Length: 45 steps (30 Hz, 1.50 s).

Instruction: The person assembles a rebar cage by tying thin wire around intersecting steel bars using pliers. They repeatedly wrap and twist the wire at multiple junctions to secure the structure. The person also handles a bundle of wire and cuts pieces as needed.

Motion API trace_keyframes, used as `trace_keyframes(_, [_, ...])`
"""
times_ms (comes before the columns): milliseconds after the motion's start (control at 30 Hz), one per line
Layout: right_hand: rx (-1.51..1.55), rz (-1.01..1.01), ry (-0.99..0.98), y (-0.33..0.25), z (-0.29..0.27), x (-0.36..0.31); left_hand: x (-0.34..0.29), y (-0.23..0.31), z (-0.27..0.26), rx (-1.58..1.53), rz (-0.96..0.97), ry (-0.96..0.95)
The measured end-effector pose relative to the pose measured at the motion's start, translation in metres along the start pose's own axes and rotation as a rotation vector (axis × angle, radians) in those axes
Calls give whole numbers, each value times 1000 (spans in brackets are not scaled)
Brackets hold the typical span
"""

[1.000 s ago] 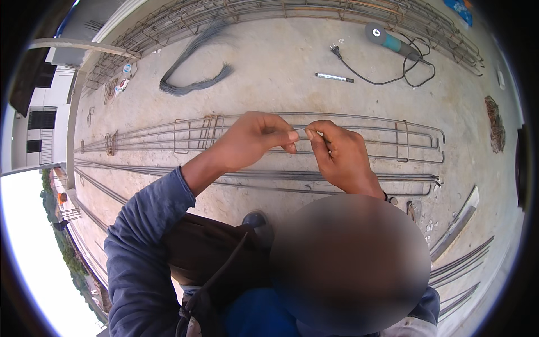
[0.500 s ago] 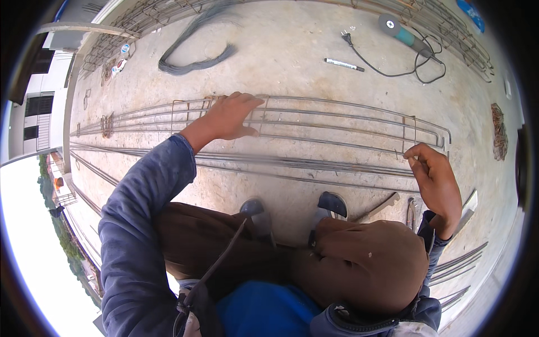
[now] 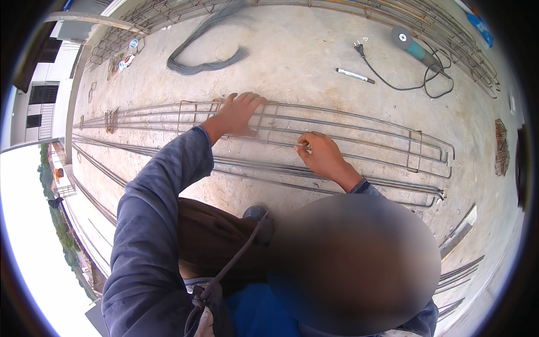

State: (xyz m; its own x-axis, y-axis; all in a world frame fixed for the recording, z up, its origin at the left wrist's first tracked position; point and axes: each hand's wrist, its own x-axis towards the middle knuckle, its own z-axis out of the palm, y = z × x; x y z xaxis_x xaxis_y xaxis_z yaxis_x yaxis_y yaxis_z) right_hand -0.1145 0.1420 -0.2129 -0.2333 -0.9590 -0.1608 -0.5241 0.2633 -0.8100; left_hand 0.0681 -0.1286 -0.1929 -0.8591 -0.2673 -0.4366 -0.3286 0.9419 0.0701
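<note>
A long cage of thin steel rebar (image 3: 359, 123), with rectangular stirrups around its bars, lies across the concrete floor in front of me. My left hand (image 3: 238, 115) rests over its bars with the fingers spread, close to a stirrup (image 3: 273, 122). Further right, my right hand (image 3: 323, 156) has its thumb and fingers pinched together at the cage's near bar. Whatever it pinches is too small to make out. Another stirrup (image 3: 420, 151) stands around the bars near the cage's bent right end.
Loose rebar (image 3: 258, 167) runs nearer me, by my shoe (image 3: 257, 213). Beyond the cage are a wire bundle (image 3: 205, 68), a marker (image 3: 355, 75) and a corded angle grinder (image 3: 415, 49). More cages (image 3: 337, 7) line the far side. A blurred patch hides the lower middle.
My right hand has moved left along the cage, from the stirrup near its right end to near my left hand. My left hand stays over the bars. The view has shifted slightly.
</note>
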Motion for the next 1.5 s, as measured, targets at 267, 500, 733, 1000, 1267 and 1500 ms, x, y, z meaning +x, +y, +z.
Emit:
trace_keyframes(267, [-87,239,-201,-7,48,84,-11,-23,9,-22,-275,92])
trace_keyframes(500, [-99,256,-161,-13,70,98,-13,-7,23,128,261,41])
trace_keyframes(733, [-31,364,-106,-7,73,97,-4,-9,22,199,248,16])
trace_keyframes(1000, [-113,428,3,0,44,69,-1,-1,11,190,195,-57])
trace_keyframes(1267, [-275,353,178,26,21,35,3,3,10,240,156,-61])
trace_keyframes(1500, [-350,397,212,37,0,13,5,11,4,256,116,-119])
